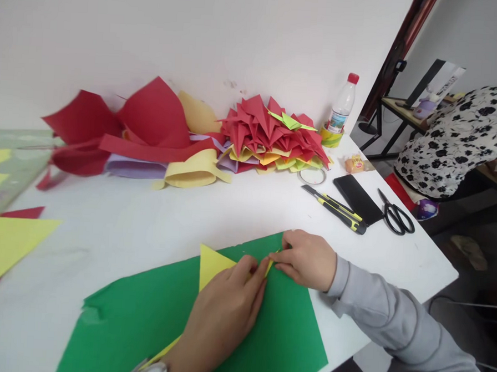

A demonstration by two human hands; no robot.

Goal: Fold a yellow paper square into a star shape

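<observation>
I judge the yellow paper (212, 265) light and easily creased, best held by its edges; my right hand (309, 258) pinches its tip, my left hand (225, 307) overlies it, grip indeterminable.

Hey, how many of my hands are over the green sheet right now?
2. The left hand lies over the yellow paper; the right hand is at that paper's tip, near the far right corner of the green sheet. Neither is hidden.

At lower centre, yellow paper (212, 265) is partly hidden by the left hand (225, 307); green paper (142, 305) is cropped below, a person (463, 144) at far right.
</observation>
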